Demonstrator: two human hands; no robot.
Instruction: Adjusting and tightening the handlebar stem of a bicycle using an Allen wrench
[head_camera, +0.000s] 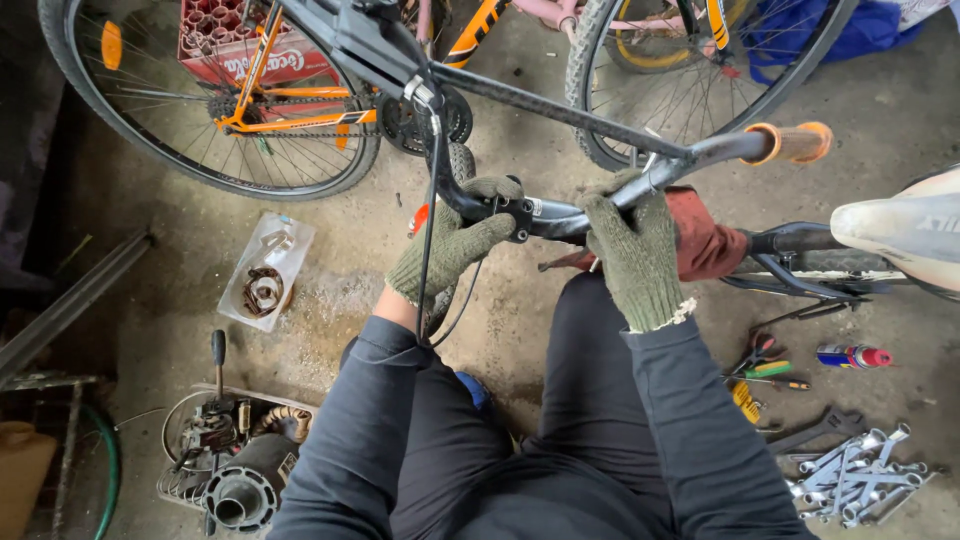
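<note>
Both my hands wear olive knit gloves and grip a black bicycle handlebar (700, 152) in front of me. My left hand (455, 243) is closed around the bar's left end by the clamp (520, 215), where a black cable (430, 200) runs down. My right hand (632, 245) is wrapped around the bar near its middle. An orange grip (800, 142) caps the bar's right end. A red cloth (705, 240) lies just behind my right hand.
An orange bicycle (260, 100) stands at the back left with a red crate behind it. A white saddle (900, 225) is at the right. Wrenches (860, 475), pliers, screwdrivers and a spray can (850, 355) lie on the floor at right. A parts tray (265, 275) and motor (240, 490) sit left.
</note>
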